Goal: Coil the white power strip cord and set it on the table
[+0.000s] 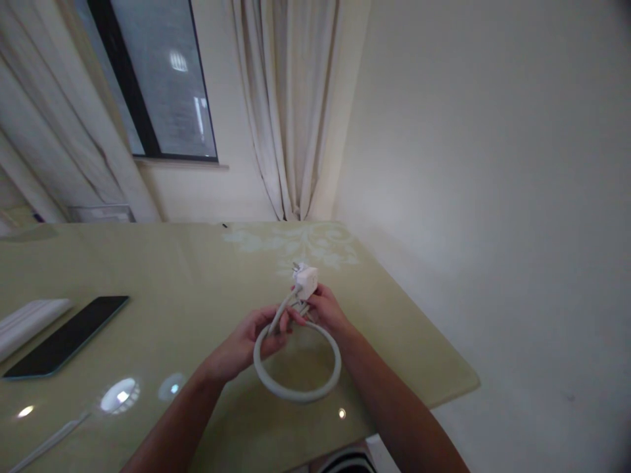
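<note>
Hands: two, left hand (241, 348) and right hand (328, 312)
Cables: one coiled white cable with square plug (296, 391)
Tablets: one flat black tablet (64, 338)
Curtains: two cream fabric curtains (290, 112)
Tables: one pale green glossy table (197, 276)

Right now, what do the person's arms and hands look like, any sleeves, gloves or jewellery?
Both forearms are bare to the frame edge, no sleeves in view. The left hand and right hand wear no gloves; no watch, bracelet or ring shows. Black-and-white striped fabric peeks in between the arms.
</note>
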`<state>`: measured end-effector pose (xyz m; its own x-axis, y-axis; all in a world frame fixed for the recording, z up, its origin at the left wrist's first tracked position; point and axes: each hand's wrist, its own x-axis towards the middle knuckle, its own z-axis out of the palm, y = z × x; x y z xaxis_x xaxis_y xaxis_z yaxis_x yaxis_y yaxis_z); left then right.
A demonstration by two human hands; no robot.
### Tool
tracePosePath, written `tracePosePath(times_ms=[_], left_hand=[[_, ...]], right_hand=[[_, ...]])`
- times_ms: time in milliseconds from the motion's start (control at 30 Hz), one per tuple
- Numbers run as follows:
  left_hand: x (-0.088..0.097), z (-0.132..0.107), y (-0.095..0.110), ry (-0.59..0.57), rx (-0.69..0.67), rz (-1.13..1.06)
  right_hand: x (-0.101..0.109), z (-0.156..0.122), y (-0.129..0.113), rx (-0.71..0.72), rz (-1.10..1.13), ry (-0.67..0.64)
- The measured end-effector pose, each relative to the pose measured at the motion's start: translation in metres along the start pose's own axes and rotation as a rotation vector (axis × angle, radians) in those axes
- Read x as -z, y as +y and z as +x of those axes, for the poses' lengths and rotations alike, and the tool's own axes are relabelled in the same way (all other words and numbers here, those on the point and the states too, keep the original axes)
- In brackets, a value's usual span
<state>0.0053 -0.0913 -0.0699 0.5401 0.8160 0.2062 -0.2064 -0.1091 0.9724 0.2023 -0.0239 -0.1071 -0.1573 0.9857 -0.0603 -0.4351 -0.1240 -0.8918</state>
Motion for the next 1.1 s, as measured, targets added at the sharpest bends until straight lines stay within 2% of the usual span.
tracePosePath(times_ms=[133,233,367,500,633,800,1000,1100], left_hand=[[0.006,0.004,-0.013,0.175,-0.031,-0.233],[0.01,0.009,-0.018,0.305,-0.014,-0.406],[0.015,0.012,-0.017,0.42,-0.041,-0.538],[0.025,0.01,-0.01,0.536,-0.112,-0.659],[0.038,0.011,-0.002,0.66,-0.106,-0.787],[0.052,0.015,0.006,0.875,-0.113,-0.802],[0.077,0.005,0.02,0.978,-0.214,-0.71],[0.084,0.002,0.021,1.019,-0.242,-0.581]], right_hand=[[0.005,0.01,0.008,-0.092,0.141,0.087],[0.01,0.015,0.009,-0.084,0.183,0.157],[0.022,0.018,0.002,0.006,0.236,0.298],[0.039,0.025,-0.007,0.153,0.138,0.372],[0.05,0.032,-0.014,0.29,0.132,0.48],[0.06,0.037,-0.025,0.332,0.246,0.573],[0.092,0.037,-0.052,0.471,0.314,0.71],[0.095,0.034,-0.059,0.53,0.33,0.739]])
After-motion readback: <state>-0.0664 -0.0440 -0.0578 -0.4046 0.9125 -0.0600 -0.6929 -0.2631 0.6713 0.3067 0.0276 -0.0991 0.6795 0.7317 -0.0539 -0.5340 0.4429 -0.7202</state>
